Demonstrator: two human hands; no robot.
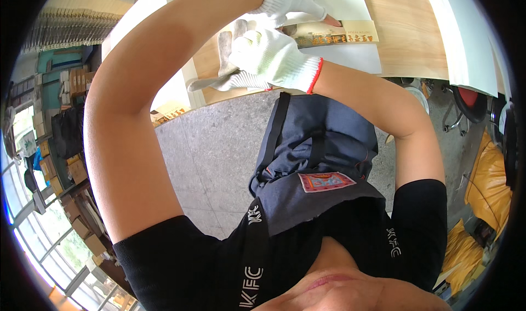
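My left hand (293,4), in a white knit glove, reaches in from the top over the table. One bare fingertip sticks out of it, stretched onto a printed paper strip (329,34) with a landscape picture and orange lettering. White sheets (353,58) lie under and around the strip. My right hand (274,59), in a white glove with a red-edged cuff, is curled at the strip's left end. A loose greyish knit glove (227,81) sticks out from under it, its fingers spread; the right fingers appear closed on it, though the grip is partly hidden.
The wooden table (411,31) ends just in front of my grey-blue apron (323,124). Large white sheets (466,37) hang over its right side. A tall paper stack (71,20) stands far left, above cluttered shelves. A wheeled chair (466,100) and yellow sacks (487,179) are at right.
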